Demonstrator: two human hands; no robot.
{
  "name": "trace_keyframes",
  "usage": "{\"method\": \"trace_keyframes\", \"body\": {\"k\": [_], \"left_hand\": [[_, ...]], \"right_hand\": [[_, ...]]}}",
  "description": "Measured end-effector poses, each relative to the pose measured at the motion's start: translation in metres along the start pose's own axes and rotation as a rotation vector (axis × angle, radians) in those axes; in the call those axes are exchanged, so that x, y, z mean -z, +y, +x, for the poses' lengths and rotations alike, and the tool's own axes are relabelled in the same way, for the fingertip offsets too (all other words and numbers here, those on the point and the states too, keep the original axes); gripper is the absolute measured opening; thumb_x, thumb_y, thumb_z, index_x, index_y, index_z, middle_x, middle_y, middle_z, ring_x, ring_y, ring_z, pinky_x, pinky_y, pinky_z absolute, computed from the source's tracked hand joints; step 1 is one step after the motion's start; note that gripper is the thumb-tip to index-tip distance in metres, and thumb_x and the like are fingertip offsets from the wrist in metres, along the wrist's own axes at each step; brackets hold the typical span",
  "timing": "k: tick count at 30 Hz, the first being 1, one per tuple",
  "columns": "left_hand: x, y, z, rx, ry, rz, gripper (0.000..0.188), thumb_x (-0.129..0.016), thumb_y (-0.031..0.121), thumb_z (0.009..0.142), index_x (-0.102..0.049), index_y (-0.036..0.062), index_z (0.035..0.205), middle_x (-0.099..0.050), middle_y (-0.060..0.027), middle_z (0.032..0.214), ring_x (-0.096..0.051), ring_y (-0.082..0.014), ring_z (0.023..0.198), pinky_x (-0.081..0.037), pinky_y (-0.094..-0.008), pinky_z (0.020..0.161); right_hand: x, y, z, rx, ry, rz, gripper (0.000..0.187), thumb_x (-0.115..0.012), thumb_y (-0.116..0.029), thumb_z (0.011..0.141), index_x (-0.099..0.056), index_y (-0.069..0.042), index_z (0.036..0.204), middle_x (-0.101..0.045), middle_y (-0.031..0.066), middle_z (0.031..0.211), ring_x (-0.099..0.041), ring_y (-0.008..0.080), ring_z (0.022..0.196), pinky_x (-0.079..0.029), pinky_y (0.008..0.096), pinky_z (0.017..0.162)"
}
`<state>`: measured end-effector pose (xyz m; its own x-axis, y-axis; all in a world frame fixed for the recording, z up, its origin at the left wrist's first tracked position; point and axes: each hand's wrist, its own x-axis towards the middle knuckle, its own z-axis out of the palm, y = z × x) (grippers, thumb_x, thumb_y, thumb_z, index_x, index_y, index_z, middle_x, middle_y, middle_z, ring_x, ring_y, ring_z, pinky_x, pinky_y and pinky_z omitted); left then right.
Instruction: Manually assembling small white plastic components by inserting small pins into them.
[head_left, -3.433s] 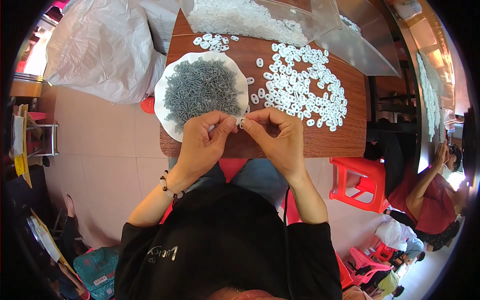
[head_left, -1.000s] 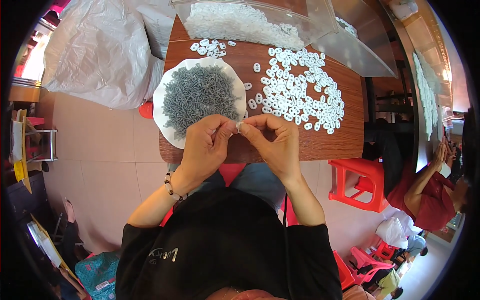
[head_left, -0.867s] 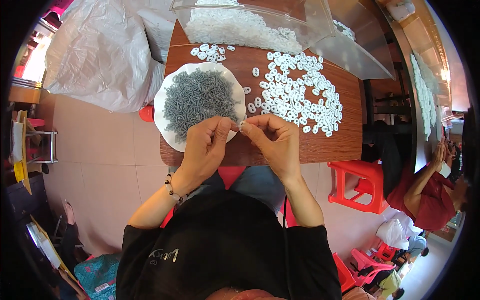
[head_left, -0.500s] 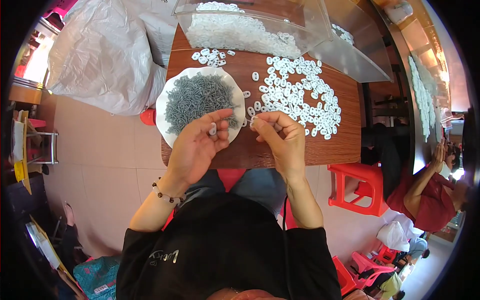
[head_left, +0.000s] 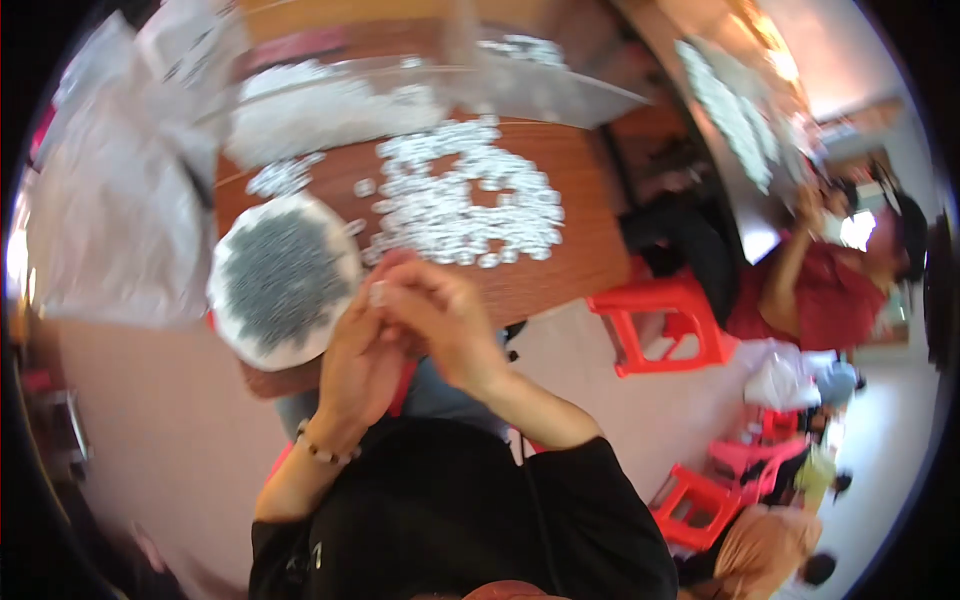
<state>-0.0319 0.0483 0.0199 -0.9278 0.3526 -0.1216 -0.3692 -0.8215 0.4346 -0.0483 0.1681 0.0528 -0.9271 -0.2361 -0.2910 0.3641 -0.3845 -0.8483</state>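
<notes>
My two hands meet in front of the table's near edge, blurred by motion. My right hand (head_left: 445, 325) is closed in a pinch, a small white oval piece (head_left: 377, 293) showing at its thumb and fingertips. Against it from the left rests my left hand (head_left: 358, 375), its fingers curled and mostly hidden behind the right one; what they hold cannot be made out. Beside the hands, on the left, a white scalloped plate (head_left: 222, 318) bears a heap of small grey screws (head_left: 285, 275). Many loose white oval pieces (head_left: 410, 220) lie spread on the brown wooden table (head_left: 590, 235) beyond my hands.
A clear bin (head_left: 330, 115) of white pieces stands at the back, with a small pile (head_left: 283, 178) before it. A large translucent bag (head_left: 115, 210) is at the left. On the right are a red stool (head_left: 655, 320) and a seated person in a dark red top (head_left: 835, 295).
My hands, apart before, have come together and shifted left in the picture. The white piece seen in my left palm is now hidden or merged with the hands. The whole view has swung.
</notes>
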Motion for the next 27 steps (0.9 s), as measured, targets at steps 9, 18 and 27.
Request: {"method": "trace_keyframes", "body": {"k": [9,18,27], "left_hand": [[-0.007,-0.012,0.001,0.012,-0.063,-0.136,0.051,-0.037,0.022,0.101,-0.027,-0.0032,0.143,-0.039,-0.0129,0.143,-0.036,-0.0217,0.133,-0.025,-0.0356,0.111],[-0.017,-0.024,0.006,-0.069,-0.061,0.133,0.051,-0.049,0.016,0.098,-0.030,-0.0016,0.142,-0.049,-0.0007,0.108,-0.045,-0.0108,0.099,-0.034,-0.0297,0.098],[0.011,-0.029,0.006,-0.001,0.118,0.103,0.044,-0.060,0.012,0.092,-0.045,0.0024,0.133,-0.055,-0.0041,0.117,-0.051,-0.0129,0.107,-0.040,-0.0289,0.097]], "right_hand": [[0.009,-0.006,-0.005,0.255,-0.094,0.043,0.014,-0.059,-0.017,0.094,-0.059,-0.003,0.094,-0.059,-0.0018,0.083,-0.054,0.0025,0.071,-0.046,0.0172,0.064],[0.021,-0.004,-0.008,0.272,-0.100,0.159,0.012,-0.057,-0.014,0.094,-0.058,-0.003,0.089,-0.056,-0.0024,0.075,-0.050,0.0024,0.066,-0.041,0.0176,0.059],[0.023,-0.011,-0.014,0.279,-0.071,0.141,0.012,-0.057,-0.013,0.092,-0.058,-0.001,0.090,-0.058,-0.0005,0.074,-0.051,0.0031,0.065,-0.041,0.0183,0.058]]}}
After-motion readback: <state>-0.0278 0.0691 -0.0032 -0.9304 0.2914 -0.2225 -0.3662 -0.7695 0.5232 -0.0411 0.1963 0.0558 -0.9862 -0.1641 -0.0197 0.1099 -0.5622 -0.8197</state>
